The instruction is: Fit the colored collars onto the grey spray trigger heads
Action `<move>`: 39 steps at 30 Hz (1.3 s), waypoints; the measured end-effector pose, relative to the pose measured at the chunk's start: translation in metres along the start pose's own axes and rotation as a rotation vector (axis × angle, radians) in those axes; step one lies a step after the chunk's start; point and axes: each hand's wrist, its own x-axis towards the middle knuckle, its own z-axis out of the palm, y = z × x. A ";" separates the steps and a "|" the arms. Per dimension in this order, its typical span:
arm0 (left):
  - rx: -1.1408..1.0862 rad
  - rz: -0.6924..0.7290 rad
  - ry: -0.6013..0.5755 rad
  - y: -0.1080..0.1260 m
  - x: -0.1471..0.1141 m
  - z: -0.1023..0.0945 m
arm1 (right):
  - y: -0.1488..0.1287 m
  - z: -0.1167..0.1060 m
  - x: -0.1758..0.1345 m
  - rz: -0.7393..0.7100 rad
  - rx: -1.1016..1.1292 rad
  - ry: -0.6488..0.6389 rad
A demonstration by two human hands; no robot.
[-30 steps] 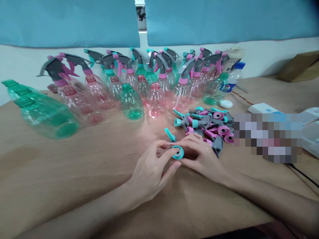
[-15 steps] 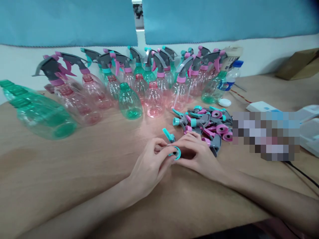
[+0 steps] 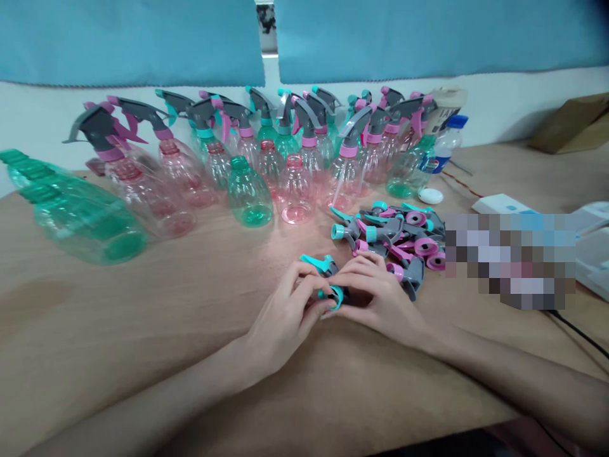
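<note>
My left hand [image 3: 284,320] pinches the turquoise collar of a grey-and-turquoise trigger spray head [image 3: 325,264] between thumb and fingers. From the other side, my right hand [image 3: 383,297] grips the same spray head, fingers curled over its body. The collar's open end faces me, and the turquoise trigger points up and left. Part of the body is hidden behind my fingers. Just beyond my right hand lies a pile of loose spray heads [image 3: 391,230] with pink and turquoise parts. An uncapped green bottle [image 3: 250,195] and an uncapped pink bottle [image 3: 295,197] stand farther back.
Several bottles with spray heads [image 3: 309,152] stand in rows along the wall. Green bottles [image 3: 85,222] lie tilted at the left. A Pepsi bottle [image 3: 445,149], a white oval object [image 3: 431,196] and a blurred patch [image 3: 514,260] with a cable are at the right.
The spray head has turned between my hands, so more of its trigger and grey body shows. My left fingers have shifted on the collar. The bottles and pile stay put.
</note>
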 end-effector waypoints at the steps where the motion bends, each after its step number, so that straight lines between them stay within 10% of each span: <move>1: 0.002 0.000 0.000 0.000 0.000 0.000 | 0.000 0.000 0.000 -0.002 -0.002 -0.005; 39: -0.132 -0.112 -0.131 -0.001 0.000 0.000 | 0.003 0.003 -0.003 -0.041 -0.026 0.010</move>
